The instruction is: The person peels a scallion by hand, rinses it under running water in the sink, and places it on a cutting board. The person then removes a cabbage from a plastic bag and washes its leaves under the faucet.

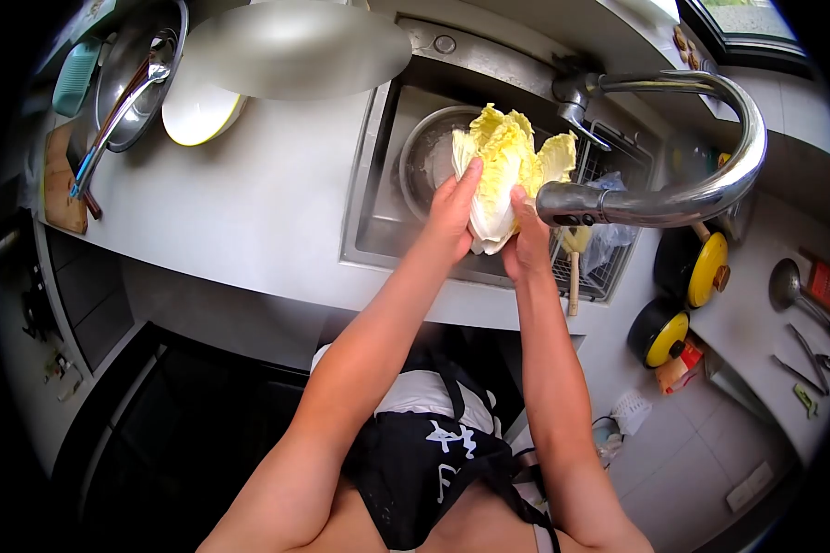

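Observation:
Yellow-white cabbage leaves (503,180) are held up over the sink (371,217), between my two hands. My left hand (454,210) grips their left side, with the thumb lying along the pale stem. On the right side, my right hand (527,238) is closed round the lower part of the leaves. Behind the leaves, a round metal bowl (420,157) rests in the sink basin, partly hidden. The chrome faucet head (563,203) hangs just right of the leaves, close to my right hand.
A wire rack (602,276) with a plastic bag (609,230) occupies the sink's right side. Bowls (198,111) and a cutting board (63,184) are at the left. Two pots with yellow lids (707,269) stand at the right. A blurred round object (300,48) covers the top.

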Motion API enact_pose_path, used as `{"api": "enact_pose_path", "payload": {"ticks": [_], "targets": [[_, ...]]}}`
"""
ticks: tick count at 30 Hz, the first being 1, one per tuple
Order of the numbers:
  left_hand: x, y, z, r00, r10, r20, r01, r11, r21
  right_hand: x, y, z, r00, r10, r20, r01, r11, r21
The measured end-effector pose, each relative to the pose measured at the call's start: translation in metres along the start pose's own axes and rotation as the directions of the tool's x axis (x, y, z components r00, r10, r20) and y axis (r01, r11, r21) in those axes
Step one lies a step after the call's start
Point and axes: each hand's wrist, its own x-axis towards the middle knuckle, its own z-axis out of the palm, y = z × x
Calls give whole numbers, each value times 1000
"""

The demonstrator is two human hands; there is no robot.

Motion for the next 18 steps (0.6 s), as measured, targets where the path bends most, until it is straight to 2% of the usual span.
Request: {"api": "enact_pose_path", "payload": {"ticks": [2,4,7,8,9,10,11,12,14,16,18], "targets": [[2,0,-6,995,-55,88,73,973,-220,-2,6,3,999,13,-45,-6,988,151],[4,-1,-5,991,-69,119,97,962,-254,-3,7,0,998,16,-53,-7,986,166],[6,11,10,998,-43,37,34,977,210,6,-1,-2,995,-70,-65,76,994,85],[7,11,12,998,-45,32,38,977,208,7,-6,-3,990,-136,-44,134,990,-41],[10,12,14,998,28,50,-40,963,267,9,-10,-2,979,-201,-11,197,967,-163],[14,13,15,992,101,74,-120,938,324,12,-12,0,979,-202,-11,198,967,-163],[18,13,14,999,40,34,-47,967,250,14,-13,2,964,-264,2,255,930,-265],[18,10,13,999,38,34,-45,967,250,13,-15,1,946,-324,18,308,879,-364],[17,10,11,1000,-11,13,10,995,99,7,-14,9,936,-351,-4,324,868,-377],[8,10,9,1000,-25,-8,25,998,51,4,-9,11,925,-380,-21,343,856,-388],[1,7,7,999,-41,-30,41,999,2,2,7,0,952,-297,-70,259,909,-326]]}}
